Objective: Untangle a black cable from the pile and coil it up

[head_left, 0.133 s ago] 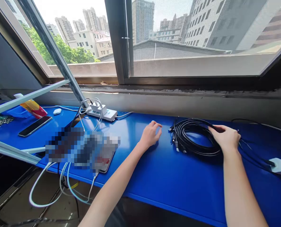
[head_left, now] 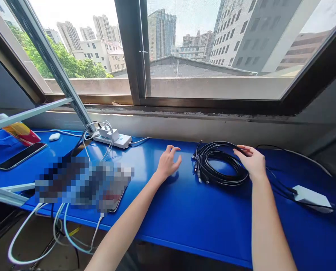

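A coil of black cables [head_left: 206,165] lies on the blue table, with several plug ends at its left side. My right hand [head_left: 252,161] is closed on the coil's right edge, thumb and fingers pinching the black strands. To the left of the coil, my left hand [head_left: 168,162] is held above the tabletop with thumb and fingers apart and nothing in it. A gap separates it from the plug ends.
A white power strip [head_left: 124,141] with plugs stands by the wall. Blurred devices [head_left: 86,184] with hanging cables lie at left, beside a phone [head_left: 22,156] and a metal frame [head_left: 51,62]. A white box [head_left: 312,198] with black leads is at right.
My view has turned to the right, so everything appears further left. My left thumb and fingers are spread a little wider; my right hand stays on the coil.
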Tool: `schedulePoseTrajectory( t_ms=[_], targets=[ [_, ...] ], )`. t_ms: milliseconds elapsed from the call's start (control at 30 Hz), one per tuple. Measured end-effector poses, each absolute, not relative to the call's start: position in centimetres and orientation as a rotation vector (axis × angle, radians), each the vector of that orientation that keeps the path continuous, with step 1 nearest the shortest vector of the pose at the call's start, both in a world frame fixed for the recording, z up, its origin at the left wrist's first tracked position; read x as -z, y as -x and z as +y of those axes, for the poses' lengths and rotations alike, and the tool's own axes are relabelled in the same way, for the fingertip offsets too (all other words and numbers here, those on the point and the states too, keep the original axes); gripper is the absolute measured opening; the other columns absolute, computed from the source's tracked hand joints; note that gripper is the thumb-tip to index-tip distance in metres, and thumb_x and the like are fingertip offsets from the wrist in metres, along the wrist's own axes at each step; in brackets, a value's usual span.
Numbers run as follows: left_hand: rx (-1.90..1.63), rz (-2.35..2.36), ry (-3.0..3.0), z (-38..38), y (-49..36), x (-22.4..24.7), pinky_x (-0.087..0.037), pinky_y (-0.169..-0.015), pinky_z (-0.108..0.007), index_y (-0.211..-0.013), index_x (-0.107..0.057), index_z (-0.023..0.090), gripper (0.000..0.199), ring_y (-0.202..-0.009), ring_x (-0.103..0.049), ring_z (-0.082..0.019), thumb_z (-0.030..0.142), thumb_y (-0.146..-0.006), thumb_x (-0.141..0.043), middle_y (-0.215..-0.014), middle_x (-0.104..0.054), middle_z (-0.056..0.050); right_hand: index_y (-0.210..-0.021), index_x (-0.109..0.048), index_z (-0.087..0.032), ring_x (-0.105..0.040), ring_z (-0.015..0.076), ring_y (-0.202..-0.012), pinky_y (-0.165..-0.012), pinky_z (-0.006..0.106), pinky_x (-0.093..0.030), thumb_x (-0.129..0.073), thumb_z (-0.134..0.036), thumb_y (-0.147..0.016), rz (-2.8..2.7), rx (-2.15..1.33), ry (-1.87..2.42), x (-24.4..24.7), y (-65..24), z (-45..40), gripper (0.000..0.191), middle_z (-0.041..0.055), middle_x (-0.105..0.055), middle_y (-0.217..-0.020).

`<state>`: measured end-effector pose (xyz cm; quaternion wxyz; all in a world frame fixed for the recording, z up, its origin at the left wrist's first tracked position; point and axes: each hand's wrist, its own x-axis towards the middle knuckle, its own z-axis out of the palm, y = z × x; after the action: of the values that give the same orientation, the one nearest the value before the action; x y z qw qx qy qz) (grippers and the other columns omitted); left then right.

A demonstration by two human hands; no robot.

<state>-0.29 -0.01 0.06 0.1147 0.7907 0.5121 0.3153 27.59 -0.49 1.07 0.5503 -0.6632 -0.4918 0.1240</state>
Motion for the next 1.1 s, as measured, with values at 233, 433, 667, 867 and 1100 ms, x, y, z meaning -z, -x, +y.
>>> schedulePoseTrajectory(
  t_ms=[233,433,667,867,1100],
  targets=[
    [-1.029,1.492,-2.260,-0.2,0.9,0.4,-0.050,-0.072,-0.032,-0.097,-0.056,0.023,0.021,-0.053,-0.051,-0.009,0.027,-0.080,-0.046,-0.101,-0.054,-0.003,-0.091,-0.061,-0.026,-0.042,0.0044,-0.041,-0.035,0.018,-0.039,-0.075,-0.047,-0.047,-1.095,-0.658,1.273,-6.0,-25.4,-3.1,0.051,-0.0034,-0.061,-0.071],
    [-1.151,1.589,-2.116,0.4,1.8,0.6,-0.050,-0.075,-0.029,-0.095,-0.055,0.025,0.018,-0.063,-0.056,-0.011,0.024,-0.080,-0.044,-0.100,-0.055,-0.001,-0.084,-0.061,-0.031,-0.032,-0.0024,-0.039,-0.033,0.008,-0.028,-0.082,-0.032,-0.048,-0.976,-1.060,0.803,-10.6,-22.3,-5.1,0.041,-0.0066,-0.066,-0.080],
    [-1.227,1.668,-1.926,0.6,1.8,0.6,-0.050,-0.072,-0.027,-0.092,-0.055,0.023,0.017,-0.063,-0.055,-0.010,0.017,-0.080,-0.045,-0.097,-0.056,-0.001,-0.094,-0.059,-0.027,-0.060,0.0095,-0.056,-0.039,0.018,-0.044,-0.075,-0.033,-0.059,-1.300,-0.766,0.963,-16.0,-16.5,-8.0,0.039,0.0028,-0.067,-0.104],
    [-1.333,1.727,-1.763,1.0,2.4,0.1,-0.049,-0.071,-0.027,-0.092,-0.054,0.021,0.017,-0.063,-0.053,-0.009,0.014,-0.082,-0.043,-0.097,-0.055,-0.002,-0.099,-0.059,-0.026,-0.068,0.0196,-0.074,-0.039,0.021,-0.049,-0.069,-0.037,-0.065,-1.323,-0.674,0.961,-16.8,-12.4,-7.4,0.038,0.0060,-0.065,-0.105],
    [-1.405,1.736,-1.639,2.0,3.9,0.1,-0.047,-0.065,-0.026,-0.088,-0.053,0.020,0.014,-0.061,-0.051,-0.009,0.014,-0.082,-0.041,-0.088,-0.054,-0.001,-0.105,-0.060,-0.023,-0.065,0.0225,-0.094,-0.046,0.022,-0.056,-0.056,-0.037,-0.080,-1.557,-0.461,0.996,-14.8,-8.4,-4.2,0.029,0.0069,-0.061,-0.111]
  ],
)
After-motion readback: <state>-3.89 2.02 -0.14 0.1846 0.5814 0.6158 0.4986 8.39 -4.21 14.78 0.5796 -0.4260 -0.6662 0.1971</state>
